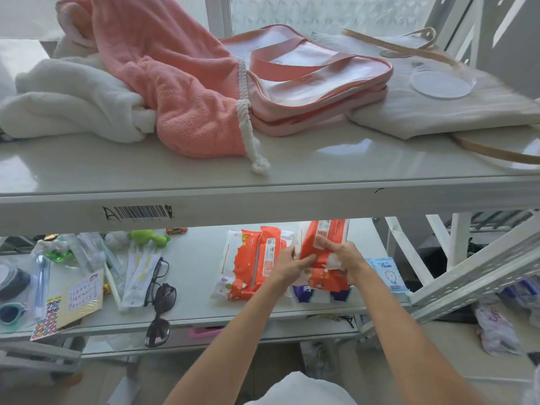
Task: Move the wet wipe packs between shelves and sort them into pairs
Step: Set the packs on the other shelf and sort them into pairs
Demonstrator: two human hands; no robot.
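Observation:
On the lower shelf [193, 305] both my hands grip an orange and white wet wipe pack [321, 244], tilted up on its near end. My left hand [292, 264] holds its left side and my right hand [342, 255] its right side. To the left, an orange wet wipe pack [248, 267] lies flat on the shelf, with a second one seemingly stacked on it. Under the held pack lie purple and white packs [304, 293]. A small light blue wipe pack [387, 274] lies at the right edge.
The upper shelf [175, 173] carries a pink towel [163, 68], white towel [64, 100], pink clear bag [315, 80] and white tote [438, 95]. Left on the lower shelf lie glasses [160, 276], sunglasses [160, 317], sticker sheets [67, 305] and toys. A slanted metal rail [482, 273] stands right.

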